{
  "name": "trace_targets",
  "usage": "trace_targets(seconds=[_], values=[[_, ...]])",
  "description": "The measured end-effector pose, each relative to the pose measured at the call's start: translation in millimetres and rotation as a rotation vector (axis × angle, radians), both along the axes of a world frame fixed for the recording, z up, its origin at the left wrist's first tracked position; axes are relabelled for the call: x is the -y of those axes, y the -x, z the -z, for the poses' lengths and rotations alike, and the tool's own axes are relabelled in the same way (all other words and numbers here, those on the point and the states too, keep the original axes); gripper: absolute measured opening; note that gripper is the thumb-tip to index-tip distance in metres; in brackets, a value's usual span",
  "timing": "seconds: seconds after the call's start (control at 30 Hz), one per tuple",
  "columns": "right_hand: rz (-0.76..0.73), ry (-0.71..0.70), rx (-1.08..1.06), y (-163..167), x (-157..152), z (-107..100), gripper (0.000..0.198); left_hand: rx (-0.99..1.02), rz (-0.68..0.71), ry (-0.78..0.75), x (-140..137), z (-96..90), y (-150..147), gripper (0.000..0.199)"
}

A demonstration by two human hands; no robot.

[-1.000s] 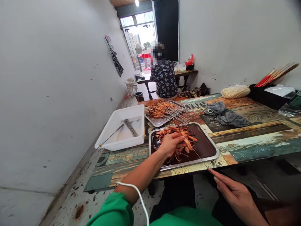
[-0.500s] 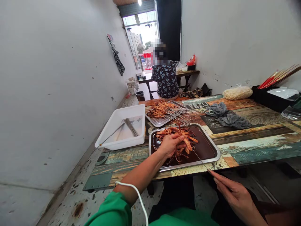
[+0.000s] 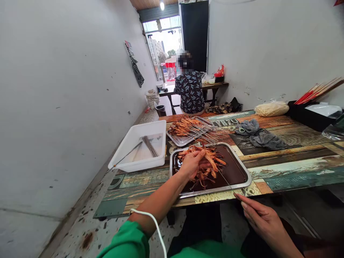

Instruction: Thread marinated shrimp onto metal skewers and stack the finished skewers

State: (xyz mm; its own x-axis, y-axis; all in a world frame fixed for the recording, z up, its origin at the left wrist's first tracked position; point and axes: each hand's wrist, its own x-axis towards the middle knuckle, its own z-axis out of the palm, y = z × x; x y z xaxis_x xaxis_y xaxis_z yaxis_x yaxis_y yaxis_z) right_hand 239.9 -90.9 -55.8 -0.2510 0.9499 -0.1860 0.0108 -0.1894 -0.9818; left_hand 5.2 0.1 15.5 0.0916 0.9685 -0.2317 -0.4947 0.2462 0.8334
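Note:
My left hand (image 3: 192,165) pinches an orange-brown food strip (image 3: 211,162) with stringy ends; its exact kind I cannot make out. It is held over a metal tray (image 3: 245,174) of dark brown liquid, where more such strips (image 3: 202,182) lie heaped. Between the closed fingers of my right hand (image 3: 259,215), at the table's front edge, is a thin metal skewer (image 3: 227,182). Its far end meets the lower end of the held strip; whether the tip is inside is hidden. Behind, a second tray (image 3: 179,141) bears skewered strips (image 3: 182,125) with their metal skewers (image 3: 205,132) pointing right.
At left, a white plastic tub (image 3: 126,163) contains a bundle of metal skewers (image 3: 149,146). Grey cloths (image 3: 266,138), a bagged pale bundle (image 3: 271,107) and a black box (image 3: 309,116) with red-tipped sticks are on the right. Another person (image 3: 189,91) sits at a far table.
The view has shifted slightly. Both hands keep their holds, with the skewer still at the strip's lower end. Little else differs.

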Motion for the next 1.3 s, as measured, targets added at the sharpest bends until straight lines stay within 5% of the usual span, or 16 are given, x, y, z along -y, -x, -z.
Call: trace_targets(seconds=[0.4,0.77,0.87,1.0,1.1,1.17,1.3], values=[[0.030,-0.122,0.163,-4,6,3,0.043,-0.021,0.018,-0.020,0,3.9,2,0.016],[-0.109,0.388,-0.330,14,4,-10,0.044,0.019,0.025,-0.039,0,2.7,4,0.014],[-0.046,0.204,-0.143,14,1,-5,0.039,0.014,0.025,-0.051,-1,3.7,6,0.017],[0.078,-0.457,0.355,9,1,0,0.032,0.015,0.028,-0.054,-3,4.4,6,0.019],[0.108,-0.657,0.539,10,3,-2,0.035,0.015,0.022,-0.041,-3,4.0,7,0.017],[0.093,-0.518,0.407,15,4,-5,0.034,0.012,0.036,-0.044,-3,3.1,7,0.017],[-0.068,0.160,-0.170,27,3,-8,0.037,0.034,0.064,-0.022,-2,0.2,10,0.014]])
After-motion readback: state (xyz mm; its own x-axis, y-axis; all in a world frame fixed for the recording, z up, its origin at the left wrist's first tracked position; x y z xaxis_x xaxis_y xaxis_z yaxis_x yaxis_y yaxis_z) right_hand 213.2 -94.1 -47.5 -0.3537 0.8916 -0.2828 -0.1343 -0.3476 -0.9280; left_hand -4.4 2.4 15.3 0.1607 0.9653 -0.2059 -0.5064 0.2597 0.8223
